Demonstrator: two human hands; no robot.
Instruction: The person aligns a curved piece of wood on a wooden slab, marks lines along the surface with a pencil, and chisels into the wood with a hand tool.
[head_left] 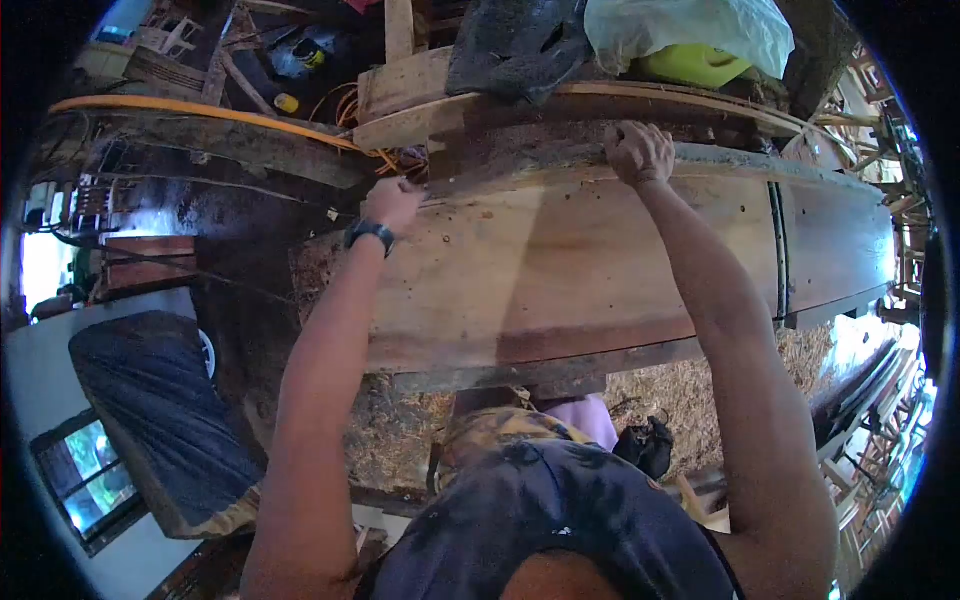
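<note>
A long wooden workbench board [560, 265] stretches across the view in front of me, with small dark holes in its face. My left hand [395, 205], below which a dark wristwatch [371, 236] sits, is at the board's far left edge with its fingers curled. Farther right, my right hand [640, 153] rests at the far edge with its fingers bent over it. Whatever either hand may hold is too small or hidden to make out. A dark strip [779, 250] crosses the board near its right end.
Behind the board lie a dark cloth [515, 50] and a yellow-green container [695, 66] under clear plastic [690, 30]. An orange hose or strip [200, 112] runs at upper left. Wood shavings [690, 400] cover the floor. Stacked wooden pieces [880, 400] stand at right.
</note>
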